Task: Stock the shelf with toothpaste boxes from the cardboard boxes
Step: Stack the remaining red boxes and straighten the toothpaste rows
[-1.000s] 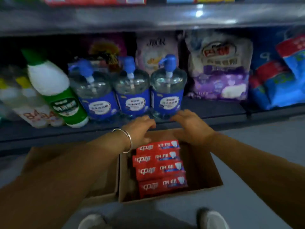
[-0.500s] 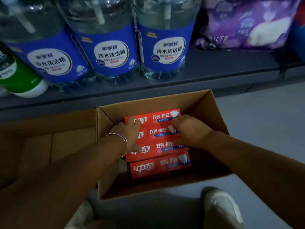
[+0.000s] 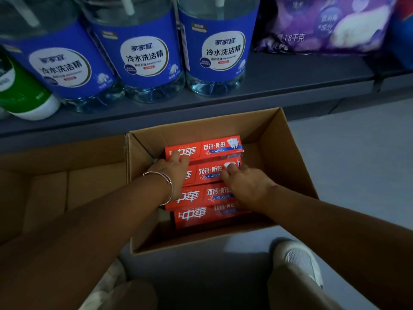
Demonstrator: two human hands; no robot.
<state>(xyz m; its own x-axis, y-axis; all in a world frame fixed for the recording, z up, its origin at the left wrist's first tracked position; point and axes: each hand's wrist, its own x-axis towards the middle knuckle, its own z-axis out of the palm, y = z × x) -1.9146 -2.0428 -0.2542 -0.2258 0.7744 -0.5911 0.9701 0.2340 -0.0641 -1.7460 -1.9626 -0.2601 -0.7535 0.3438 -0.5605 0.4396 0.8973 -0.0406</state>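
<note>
Left hand [image 3: 173,168] lies over the left ends of the toothpaste boxes [image 3: 210,173], fingers reaching onto the far box; whether they grip is not visible. Right hand [image 3: 243,186] rests on the right ends, fingers loosely extended, nothing lifted. Four red boxes lie stacked in the cardboard box [image 3: 288,157] on the floor below the shelf [image 3: 290,74]. No toothpaste shows on the shelf; stocking looks barely begun. Compared with half a second ago: hands and boxes much the same, left fingers slightly farther.
</note>
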